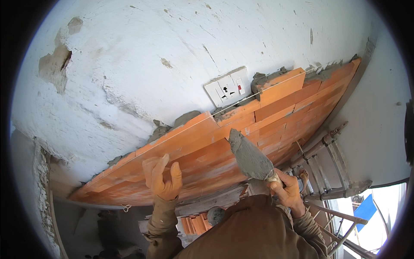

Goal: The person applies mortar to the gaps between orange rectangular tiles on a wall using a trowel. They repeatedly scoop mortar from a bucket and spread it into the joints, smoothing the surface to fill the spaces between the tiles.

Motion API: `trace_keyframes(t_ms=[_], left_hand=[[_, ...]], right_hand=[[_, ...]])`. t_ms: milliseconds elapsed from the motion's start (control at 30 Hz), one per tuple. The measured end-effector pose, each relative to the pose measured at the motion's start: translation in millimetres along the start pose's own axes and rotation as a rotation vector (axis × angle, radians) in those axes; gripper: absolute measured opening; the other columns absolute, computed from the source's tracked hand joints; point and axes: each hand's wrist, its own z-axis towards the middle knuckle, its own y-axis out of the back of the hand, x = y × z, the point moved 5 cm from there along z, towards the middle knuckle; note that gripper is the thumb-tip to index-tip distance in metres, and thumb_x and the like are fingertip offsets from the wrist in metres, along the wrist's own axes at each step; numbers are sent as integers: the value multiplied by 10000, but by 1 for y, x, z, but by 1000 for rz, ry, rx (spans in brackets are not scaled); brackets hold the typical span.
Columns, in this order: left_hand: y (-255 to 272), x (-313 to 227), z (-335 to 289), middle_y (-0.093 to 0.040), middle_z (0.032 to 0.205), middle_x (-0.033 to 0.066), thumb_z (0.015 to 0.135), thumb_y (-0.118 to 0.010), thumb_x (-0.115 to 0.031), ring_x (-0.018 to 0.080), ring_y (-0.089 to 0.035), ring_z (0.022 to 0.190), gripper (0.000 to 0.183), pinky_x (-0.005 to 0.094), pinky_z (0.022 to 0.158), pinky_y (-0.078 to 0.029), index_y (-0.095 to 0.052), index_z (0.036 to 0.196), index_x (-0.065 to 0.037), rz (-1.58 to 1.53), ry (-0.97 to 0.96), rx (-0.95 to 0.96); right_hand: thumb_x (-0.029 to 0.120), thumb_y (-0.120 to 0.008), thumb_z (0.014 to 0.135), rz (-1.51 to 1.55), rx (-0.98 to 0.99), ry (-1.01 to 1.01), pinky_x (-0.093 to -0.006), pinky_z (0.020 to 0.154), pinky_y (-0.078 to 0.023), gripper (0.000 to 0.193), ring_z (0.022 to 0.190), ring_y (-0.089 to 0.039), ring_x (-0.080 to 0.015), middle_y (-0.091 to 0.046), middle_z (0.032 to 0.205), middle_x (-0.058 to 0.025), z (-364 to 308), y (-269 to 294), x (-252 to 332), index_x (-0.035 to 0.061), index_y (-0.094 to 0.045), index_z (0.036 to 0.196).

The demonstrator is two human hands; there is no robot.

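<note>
My right hand (288,192) grips the handle of a pointed trowel (252,157), whose blade is coated with grey mortar and points up toward the wall. My left hand (166,181) is raised with fingers apart and nothing in it, in front of orange brick tiles (185,149) laid in rows on the wall. A string (235,104) is stretched along the top row. Grey mortar (187,118) bulges behind the upper tile edges. One tile (282,87) stands above the string, right of a white socket plate (226,87).
Below me are a stack of orange tiles (196,224) and a round container (215,215) of grey mortar. A ladder-like frame (336,164) stands at the right, beside a foot (304,179). The white wall (142,52) above has chipped plaster patches.
</note>
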Motion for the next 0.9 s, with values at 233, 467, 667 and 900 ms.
trace_keyframes(t_ms=[233,467,667,900], left_hand=[[-44,-24,81,-703,1066,29,850,-808,-107,265,-601,1009,273,423,903,-434,-755,1117,-77,142,-164,70],[-55,-25,88,-674,972,2,863,-775,-89,235,-602,954,143,409,839,-403,-737,1001,-92,98,-220,91],[-51,-26,94,-667,905,-8,873,-770,-81,211,-614,870,152,381,834,-385,-717,1015,-86,168,-240,4],[-53,-21,93,-675,873,-35,859,-796,-102,175,-621,833,183,389,850,-359,-731,1030,-104,217,-279,-119]], right_hand=[[399,-586,1063,7,-29,-50,-257,602,-503,574,643,-610,-96,-678,840,-55,0,-23,53,-28,-567,1445],[394,-574,1068,18,-63,-123,-252,598,-499,579,613,-600,-89,-677,863,-70,-2,-26,67,-27,-547,1464],[304,-589,1060,-118,-108,-50,-259,603,-499,535,617,-615,-93,-680,849,-74,2,-24,78,-62,-544,1447],[140,-673,975,-504,-322,272,-384,693,-536,510,767,-661,-311,-670,911,-211,3,-33,98,-60,-553,1428]])
